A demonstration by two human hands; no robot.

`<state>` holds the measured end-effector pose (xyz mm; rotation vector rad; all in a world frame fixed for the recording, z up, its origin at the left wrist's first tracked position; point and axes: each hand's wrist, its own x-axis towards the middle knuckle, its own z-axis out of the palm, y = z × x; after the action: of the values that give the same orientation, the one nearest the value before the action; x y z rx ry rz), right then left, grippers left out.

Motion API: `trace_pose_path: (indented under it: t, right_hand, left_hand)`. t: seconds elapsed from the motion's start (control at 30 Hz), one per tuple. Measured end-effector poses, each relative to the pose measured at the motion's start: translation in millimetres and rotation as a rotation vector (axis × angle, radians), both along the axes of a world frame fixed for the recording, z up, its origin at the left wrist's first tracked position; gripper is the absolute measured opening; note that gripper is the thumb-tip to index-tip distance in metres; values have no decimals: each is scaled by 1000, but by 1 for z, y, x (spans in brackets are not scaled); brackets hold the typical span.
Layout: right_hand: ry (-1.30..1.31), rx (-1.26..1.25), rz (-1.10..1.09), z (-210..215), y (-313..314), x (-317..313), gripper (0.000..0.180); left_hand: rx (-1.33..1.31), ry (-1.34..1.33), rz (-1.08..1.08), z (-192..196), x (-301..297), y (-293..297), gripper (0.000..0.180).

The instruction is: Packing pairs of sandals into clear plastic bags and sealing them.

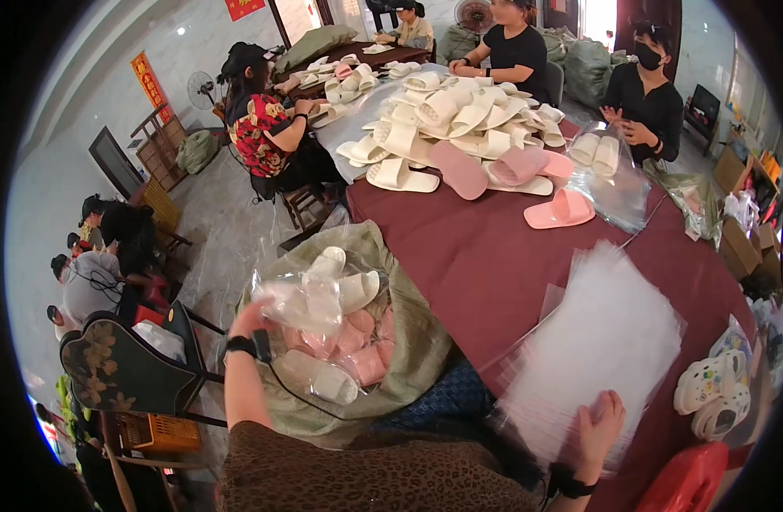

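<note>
My left hand (252, 319), smeared by motion, is over an open woven sack (421, 328) on my left. It is against a clear plastic bag (302, 303) holding pale slippers; its grip is too blurred to make out. Inside the sack lie several bagged slippers, among them pink slippers (353, 333) and a whitish pair (316, 375). On the table's near side, my right hand (600, 427) rests with fingers apart on a stack of clear plastic bags (600, 341). Farther off on the maroon tablecloth (443, 247) is a single pink slipper (560, 210).
A big heap of cream slippers (460, 115) covers the table's far part. Several people sit around it; one at the right has bagged slippers (596, 154) in front. White clogs (714, 397) and a red plastic item (686, 480) are at right. A chair (123, 363) stands left.
</note>
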<state>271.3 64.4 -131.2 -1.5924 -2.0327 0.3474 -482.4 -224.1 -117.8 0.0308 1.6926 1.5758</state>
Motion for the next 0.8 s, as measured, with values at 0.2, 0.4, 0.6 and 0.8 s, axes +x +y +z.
trace_pose_path:
  t: [0.2,0.4,0.6,0.8]
  right_hand:
    - [-83,-29,-122,21,-5,2,52]
    - [-162,-14,-188,17,-6,-3,55]
    - [-130,-27,-215,22,-3,-19,54]
    - [-159,-12,-267,11,5,-13,57]
  left_hand:
    - [-637,282,-207,-121,70,44,60]
    - [-1284,1039,-364,-46,88,108,101]
    - [-604,1590,-474,46,145,226,97]
    - [-62,1636,-846,57,260,422,90]
